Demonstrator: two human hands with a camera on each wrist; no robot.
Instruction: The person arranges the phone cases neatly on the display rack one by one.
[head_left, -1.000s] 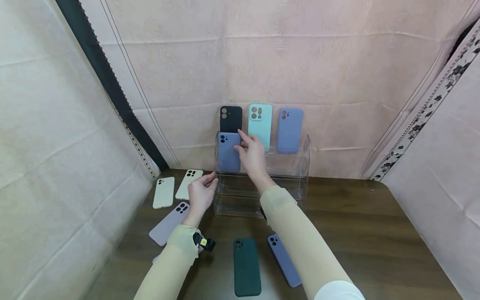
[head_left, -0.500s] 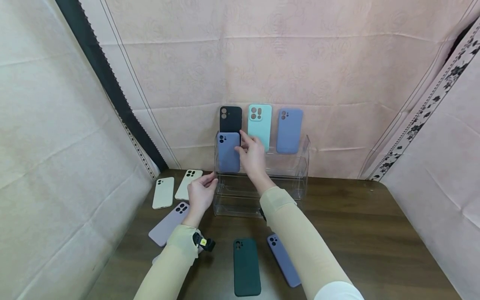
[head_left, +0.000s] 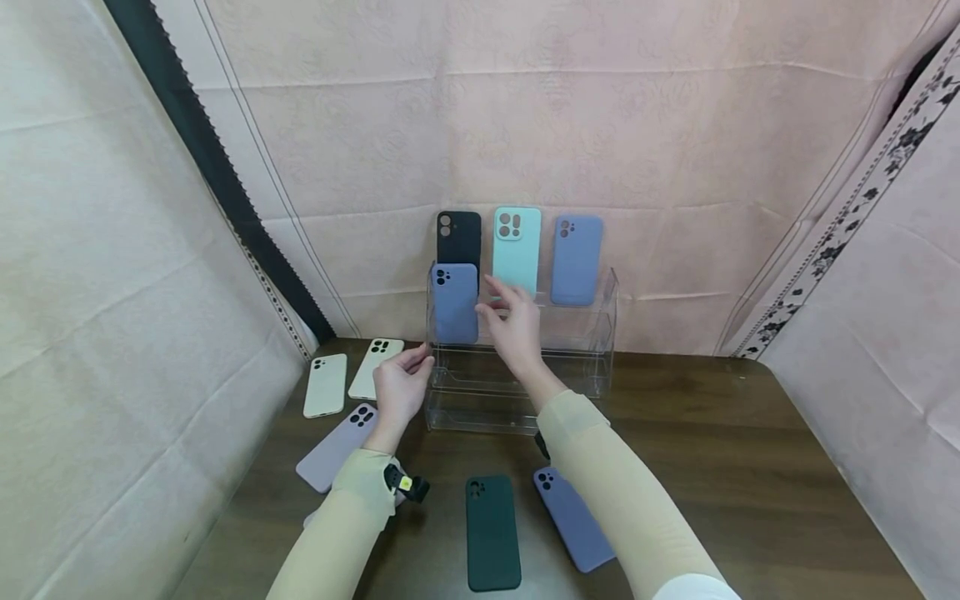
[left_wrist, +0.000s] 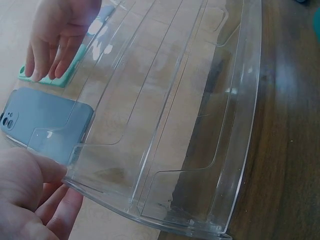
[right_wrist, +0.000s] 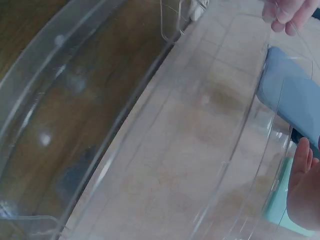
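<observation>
Left hand (head_left: 400, 390) pinches a clear rack (head_left: 480, 419); a brush from the empty right hand (head_left: 516, 329) could tilt the nearest blue case (head_left: 455, 307).

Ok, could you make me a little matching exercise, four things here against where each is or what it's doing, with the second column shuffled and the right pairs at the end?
Things:
1. Black case
2. Mint case
3. Dark green case
4. Left hand

Places or states:
A. Flat on the table
B. Holding the edge of the rack
C. Middle of the back row
D. Partly hidden by a blue case

Pairs: 1-D, 2-C, 3-A, 4-B
</observation>
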